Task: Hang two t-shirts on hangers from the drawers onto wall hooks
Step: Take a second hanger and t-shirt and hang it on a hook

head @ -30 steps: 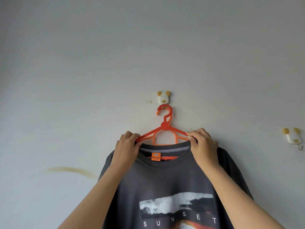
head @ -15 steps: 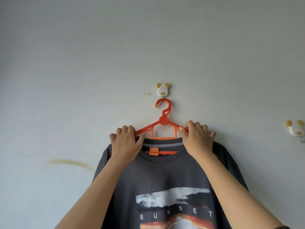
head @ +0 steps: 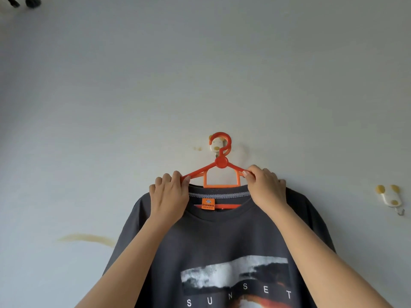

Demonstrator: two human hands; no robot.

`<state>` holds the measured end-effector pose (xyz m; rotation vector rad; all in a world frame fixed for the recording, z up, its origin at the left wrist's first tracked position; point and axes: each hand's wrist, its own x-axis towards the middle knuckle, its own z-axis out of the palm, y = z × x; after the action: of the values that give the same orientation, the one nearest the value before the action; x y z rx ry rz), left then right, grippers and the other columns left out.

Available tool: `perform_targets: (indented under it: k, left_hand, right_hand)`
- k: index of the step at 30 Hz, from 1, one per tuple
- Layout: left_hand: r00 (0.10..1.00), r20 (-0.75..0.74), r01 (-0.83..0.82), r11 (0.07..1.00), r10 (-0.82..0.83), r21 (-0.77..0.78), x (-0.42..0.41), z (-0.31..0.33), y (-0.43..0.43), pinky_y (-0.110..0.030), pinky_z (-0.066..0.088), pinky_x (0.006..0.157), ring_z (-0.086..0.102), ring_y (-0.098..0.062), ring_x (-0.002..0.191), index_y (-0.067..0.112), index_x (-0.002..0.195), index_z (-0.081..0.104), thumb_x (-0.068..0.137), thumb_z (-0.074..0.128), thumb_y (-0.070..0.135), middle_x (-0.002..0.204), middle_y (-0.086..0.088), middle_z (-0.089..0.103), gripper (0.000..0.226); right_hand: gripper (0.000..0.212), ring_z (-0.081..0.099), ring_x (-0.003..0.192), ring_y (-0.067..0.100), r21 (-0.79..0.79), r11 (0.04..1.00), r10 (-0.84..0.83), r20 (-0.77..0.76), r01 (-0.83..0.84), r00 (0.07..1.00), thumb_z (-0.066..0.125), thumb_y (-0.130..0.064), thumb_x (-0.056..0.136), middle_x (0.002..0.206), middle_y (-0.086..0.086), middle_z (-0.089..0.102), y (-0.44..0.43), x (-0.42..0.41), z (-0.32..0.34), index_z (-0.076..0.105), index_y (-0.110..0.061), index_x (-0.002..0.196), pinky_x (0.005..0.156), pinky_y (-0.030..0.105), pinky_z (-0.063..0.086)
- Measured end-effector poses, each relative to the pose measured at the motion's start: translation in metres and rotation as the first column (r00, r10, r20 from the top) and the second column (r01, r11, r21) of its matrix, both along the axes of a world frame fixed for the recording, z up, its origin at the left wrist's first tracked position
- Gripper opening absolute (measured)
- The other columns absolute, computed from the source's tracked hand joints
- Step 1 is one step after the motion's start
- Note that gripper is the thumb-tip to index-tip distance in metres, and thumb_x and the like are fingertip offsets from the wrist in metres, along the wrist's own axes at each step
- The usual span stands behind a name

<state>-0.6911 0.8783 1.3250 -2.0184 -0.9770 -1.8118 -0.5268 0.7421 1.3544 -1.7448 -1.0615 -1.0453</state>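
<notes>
A dark grey t-shirt [head: 222, 238] with a "SUNSET" print hangs on an orange plastic hanger [head: 221, 162], held up against the wall. My left hand [head: 170, 195] grips the hanger's left arm together with the shirt's shoulder. My right hand [head: 265, 187] grips the right arm the same way. The hanger's curved top lies over a small white-and-yellow animal-shaped wall hook [head: 216, 145], whose metal prong shows just below the curve.
A second animal-shaped wall hook [head: 390, 197] with a bare metal prong sits on the wall to the right, lower down. A yellowish stain [head: 86, 238] marks the wall at the left. Something dark shows at the top left corner [head: 24, 1].
Both hands have raised the hanger and shirt. Its curved top, below the middle hook a second ago, now lies over that hook.
</notes>
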Motion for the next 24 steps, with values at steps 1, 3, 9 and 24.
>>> perform_targets:
  k: [1, 3, 9, 24]
  left_hand:
    - [1.0, 0.003, 0.009, 1.0, -0.009, 0.007, 0.003, 0.002, -0.006, -0.034, 0.03, 0.078, 0.048, -0.025, 0.087, 0.012, 0.1, 0.052, 0.1, 0.026, 0.042, 0.093, -0.005, 0.056, 0.039]
    - [0.999, -0.009, 0.032, 0.999, -0.032, 0.001, 0.013, 0.001, -0.019, -0.035, 0.032, 0.08, 0.048, -0.025, 0.088, 0.012, 0.101, 0.052, 0.099, 0.027, 0.042, 0.094, -0.004, 0.056, 0.039]
    - [0.978, -0.092, 0.183, 0.982, -0.186, -0.038, 0.079, -0.018, -0.065, -0.035, 0.033, 0.086, 0.048, -0.023, 0.093, 0.015, 0.103, 0.055, 0.099, 0.029, 0.044, 0.099, -0.003, 0.058, 0.039]
    - [0.834, -0.372, 0.36, 0.912, -0.408, -0.196, 0.282, -0.109, -0.207, -0.034, 0.034, 0.083, 0.048, -0.024, 0.098, 0.018, 0.112, 0.05, 0.101, 0.025, 0.044, 0.104, -0.003, 0.057, 0.038]
  right_hand:
    - [0.032, 0.047, 0.089, 0.02, 0.028, 1.0, -0.004, 0.015, 0.003, 1.0, 0.03, -0.036, 0.1, 0.101, 0.005, 0.06, -0.006, 0.004, 0.0, 0.055, -0.019, 0.11, 0.089, 0.038, 0.035]
    - [0.031, 0.047, 0.086, 0.018, 0.054, 0.998, -0.013, 0.024, 0.012, 1.0, 0.031, -0.036, 0.1, 0.099, 0.004, 0.06, -0.019, 0.015, -0.006, 0.056, -0.019, 0.108, 0.089, 0.038, 0.036]
    - [0.032, 0.046, 0.083, 0.017, 0.003, 0.997, -0.071, -0.057, 0.071, 0.996, 0.03, -0.035, 0.1, 0.09, -0.003, 0.052, -0.08, 0.076, -0.036, 0.058, -0.02, 0.106, 0.089, 0.041, 0.038]
    - [0.031, 0.052, 0.089, 0.021, -0.164, 0.922, -0.382, -0.255, 0.35, 0.888, 0.03, -0.033, 0.1, 0.09, -0.002, 0.054, -0.258, 0.236, -0.133, 0.059, -0.022, 0.105, 0.088, 0.038, 0.035]
